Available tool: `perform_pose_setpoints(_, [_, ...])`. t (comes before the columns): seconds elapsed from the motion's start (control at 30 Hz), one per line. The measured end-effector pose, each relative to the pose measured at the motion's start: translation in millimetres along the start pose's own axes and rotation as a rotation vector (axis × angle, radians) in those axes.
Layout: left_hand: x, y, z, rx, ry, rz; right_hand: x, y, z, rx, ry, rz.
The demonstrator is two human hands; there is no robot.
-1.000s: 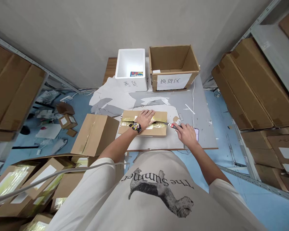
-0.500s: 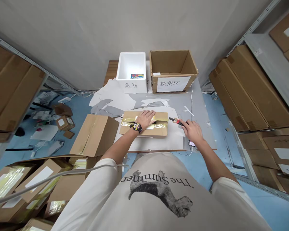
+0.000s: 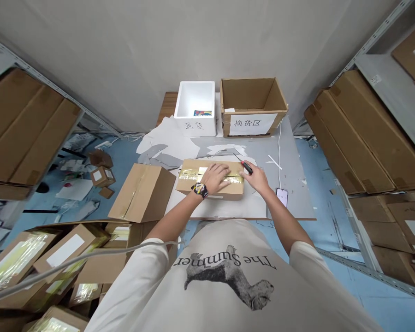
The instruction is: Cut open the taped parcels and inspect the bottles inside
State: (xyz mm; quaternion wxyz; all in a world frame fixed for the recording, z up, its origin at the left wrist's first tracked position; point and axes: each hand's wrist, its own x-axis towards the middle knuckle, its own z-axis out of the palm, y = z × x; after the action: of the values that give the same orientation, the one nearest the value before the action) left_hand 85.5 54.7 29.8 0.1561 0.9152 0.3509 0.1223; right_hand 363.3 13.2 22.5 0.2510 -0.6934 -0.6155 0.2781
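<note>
Right hand (image 3: 257, 180) nearer taped carton (image 3: 210, 182) (corrugated)

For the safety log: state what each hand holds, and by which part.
The right hand grips a utility knife by its red-and-black handle; the left hand holds nothing, lying flat on the taped cardboard box.

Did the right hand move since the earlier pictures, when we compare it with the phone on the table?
Yes. The right hand moved left, away from the phone and toward the parcel.

Left hand (image 3: 215, 179) lies palm-down, right hand (image 3: 257, 180) curled closed.
</note>
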Motion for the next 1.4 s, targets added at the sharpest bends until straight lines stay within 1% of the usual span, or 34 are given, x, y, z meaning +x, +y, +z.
perform_pose_setpoints(0.03, [-3.8,5.0,2.2,-0.023,-0.006,0.026,6.5,-1.6,0.5,-0.023,-0.04,0.013])
perform_pose_setpoints(0.1, [-9.6,13.3,7.7,-0.049,-0.017,0.03,16.1,-1.6,0.0,-0.043,-0.105,0.033])
perform_pose_setpoints(0.17, [-11.8,19.6,13.1,-0.048,-0.013,-0.007,22.0,0.5,-0.9,-0.044,-0.129,0.044])
perform_pose_setpoints(0.27, [-8.6,27.4,17.3,-0.028,-0.014,-0.072,27.1,0.7,-1.6,-0.066,-0.148,0.053])
perform_pose_setpoints(0.33, [-4.4,32.5,17.1,-0.014,-0.043,-0.09,29.7,-3.6,-2.6,-0.105,-0.178,0.06])
perform_pose_setpoints(0.5, [5.1,44.4,13.6,0.034,-0.142,-0.082,35.3,-20.1,-7.2,-0.226,-0.233,0.063])
perform_pose_setpoints(0.57, [8.6,47.3,13.1,0.042,-0.152,-0.124,36.6,-22.4,-8.1,-0.227,-0.242,0.052])
perform_pose_setpoints(0.67, [12.8,49.7,12.5,0.035,-0.147,-0.175,35.4,-17.4,-9.1,-0.172,-0.224,0.008])
perform_pose_setpoints(0.73, [13.6,51.0,11.8,0.035,-0.14,-0.189,30.5,-9.4,-12.1,-0.06,-0.196,-0.016])
perform_pose_setpoints(0.8, [12.3,52.6,11.1,0.036,-0.131,-0.189,20.6,0.6,-19.1,0.12,-0.18,0.011])
perform_pose_setpoints(0.9, [8.6,55.1,10.6,0.032,-0.104,-0.162,-4.1,15.6,-37.7,0.365,-0.173,0.105])
perform_pose_setpoints(0.97, [6.8,56.5,10.7,0.031,-0.103,-0.147,-24.4,23.4,-52.8,0.436,-0.19,0.141])
perform_pose_setpoints(1.07, [6.9,58.0,10.3,0.036,-0.147,-0.148,-53.3,31.8,-72.1,0.425,-0.24,0.166])
perform_pose_setpoints(1.17, [9.2,59.4,8.1,0.047,-0.186,-0.15,-73.0,39.7,-80.6,0.368,-0.287,0.188])
perform_pose_setpoints(1.27, [11.6,60.9,5.0,0.057,-0.217,-0.154,-80.4,48.1,-77.2,0.341,-0.328,0.207])
perform_pose_setpoints(1.4, [12.7,62.1,3.3,0.067,-0.25,-0.157,-72.4,52.5,-63.7,0.361,-0.361,0.2])
